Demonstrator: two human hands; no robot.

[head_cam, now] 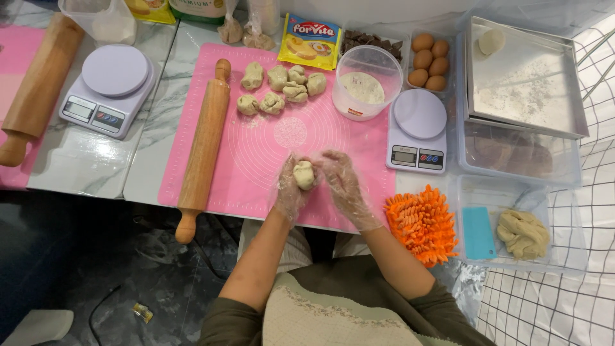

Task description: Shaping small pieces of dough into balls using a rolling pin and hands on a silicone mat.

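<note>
From the head camera, both gloved hands meet over the near edge of the pink silicone mat. The left hand and the right hand curl around one dough ball, fingers half closed, cupping it between the palms just above the mat. Up the mat, a cluster of dough pieces sits well clear of the hands. A wooden rolling pin lies along the mat's left edge. To the right, a small kitchen scale stands beside a round flour tub, and an orange chenille mitt lies close to the right forearm. Nothing lies between the hands and the mat on the bench.
</note>
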